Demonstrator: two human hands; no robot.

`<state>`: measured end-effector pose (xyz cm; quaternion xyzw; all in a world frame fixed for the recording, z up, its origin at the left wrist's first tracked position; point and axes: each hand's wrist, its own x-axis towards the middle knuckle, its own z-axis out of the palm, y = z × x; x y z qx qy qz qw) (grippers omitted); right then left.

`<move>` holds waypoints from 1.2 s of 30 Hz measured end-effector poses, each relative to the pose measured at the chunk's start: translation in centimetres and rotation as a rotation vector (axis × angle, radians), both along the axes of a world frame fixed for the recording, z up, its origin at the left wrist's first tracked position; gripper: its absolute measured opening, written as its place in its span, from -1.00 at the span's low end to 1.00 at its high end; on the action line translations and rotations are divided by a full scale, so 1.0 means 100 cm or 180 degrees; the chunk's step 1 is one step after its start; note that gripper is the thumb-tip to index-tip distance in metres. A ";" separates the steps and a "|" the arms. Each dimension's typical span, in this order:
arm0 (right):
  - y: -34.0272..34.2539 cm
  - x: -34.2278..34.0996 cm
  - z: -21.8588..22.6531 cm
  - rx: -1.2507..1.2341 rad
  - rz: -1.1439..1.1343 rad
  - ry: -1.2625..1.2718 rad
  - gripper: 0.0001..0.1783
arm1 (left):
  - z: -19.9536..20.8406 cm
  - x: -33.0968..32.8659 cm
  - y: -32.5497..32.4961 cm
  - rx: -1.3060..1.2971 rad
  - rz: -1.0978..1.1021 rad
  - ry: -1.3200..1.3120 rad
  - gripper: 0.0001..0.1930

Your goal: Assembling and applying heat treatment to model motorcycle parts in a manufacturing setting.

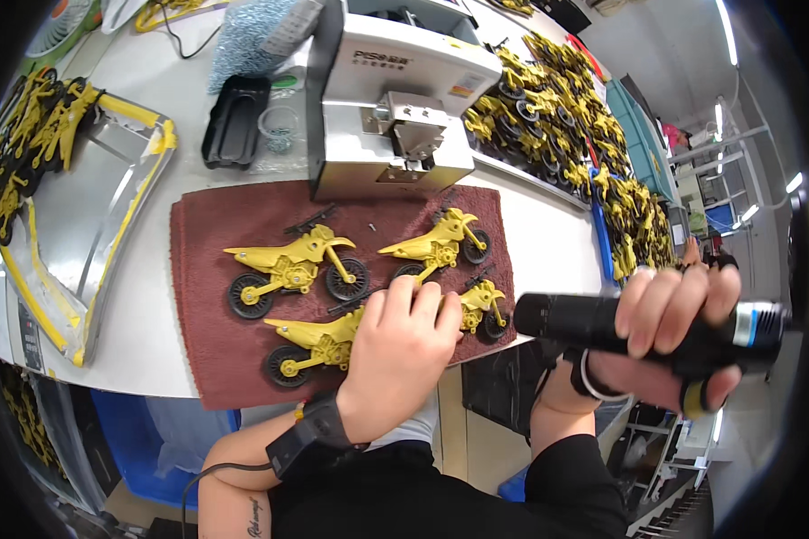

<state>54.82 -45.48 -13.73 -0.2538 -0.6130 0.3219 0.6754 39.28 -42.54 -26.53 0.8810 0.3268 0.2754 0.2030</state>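
Several yellow toy motorcycles lie on their sides on a dark red cloth (216, 359). My left hand (400, 346) is over the front ones, its fingers curled down onto the lower-right toy motorcycle (483, 299) and covering part of it. Beside its wrist lies the lower-left toy motorcycle (315, 340). Farther back are an upper-left toy motorcycle (288, 260) and an upper-right one, whose black wheels show. Off the cloth to the right, my right hand (670, 314) is wrapped round a black electric screwdriver (571, 321), held sideways in the air. A tiny silvery piece (373, 227) lies on the cloth.
A white and grey machine (395, 117) stands behind the cloth. Left of it are a black tray (234, 121) and a bag of small parts (256, 45). More yellow motorcycles are heaped far right (548, 117) and on a yellow-taped metal tray (130, 166) at left. A blue bin (135, 431) sits below.
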 end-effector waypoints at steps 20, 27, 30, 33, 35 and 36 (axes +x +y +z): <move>-0.003 0.026 -0.031 -0.0300 0.0823 -0.0727 -0.45 | -0.008 0.005 -0.003 0.0352 -0.0132 0.0200 -0.65; 0.033 0.025 0.017 -0.0051 0.0743 0.0047 -0.47 | -0.009 0.004 -0.002 0.0347 -0.0110 0.0256 -0.66; 0.075 0.025 0.028 0.0144 0.1004 0.0111 -0.48 | -0.014 0.005 -0.005 0.0429 -0.0021 0.0179 -0.66; 0.120 0.031 0.034 0.0174 0.1122 -0.0676 -0.39 | -0.013 0.007 -0.006 0.0500 0.0038 0.0052 -0.66; 0.131 -0.035 0.021 0.0005 -0.0347 0.0741 -0.58 | -0.017 0.004 -0.004 0.0449 0.0141 0.0119 -0.65; 0.135 -0.036 0.017 0.0022 -0.0238 0.0745 -0.58 | -0.016 0.005 -0.005 0.0457 0.0159 0.0085 -0.65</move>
